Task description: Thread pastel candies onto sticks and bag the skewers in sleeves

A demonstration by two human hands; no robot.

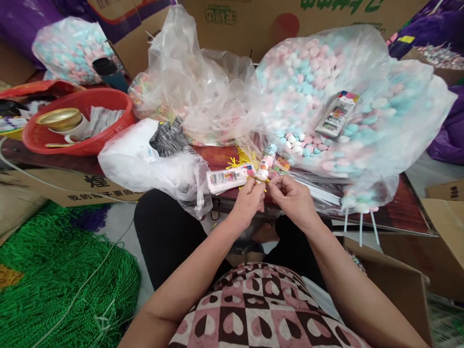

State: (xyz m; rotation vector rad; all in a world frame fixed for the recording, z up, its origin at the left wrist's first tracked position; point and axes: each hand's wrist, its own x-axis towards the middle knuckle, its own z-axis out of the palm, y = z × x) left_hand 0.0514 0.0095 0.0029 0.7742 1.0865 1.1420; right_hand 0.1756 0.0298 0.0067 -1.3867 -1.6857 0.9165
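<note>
Over the table's front edge, my left hand (251, 199) pinches the gathered end of a small clear bag of marshmallows (267, 161). The bag points up and away, with pink, white and blue pieces inside. A thin yellow twist tie (259, 179) lies across its gathered end. My right hand (293, 197) is closed beside it, thumb and forefinger together at the tie's end; the fingertips partly hide it. A stack of printed cards (229, 178) lies just left of my left hand. Behind the cards is a pile of loose yellow ties (239, 158).
Large clear bags of pastel marshmallows (308, 72) cover the table's right side, with another card stack (337, 115) on top. White sticks (321, 193) lie near my right hand. At left stand a red basket (119, 108) and a white plastic bag (134, 150). Green cord (90, 256) heaps below.
</note>
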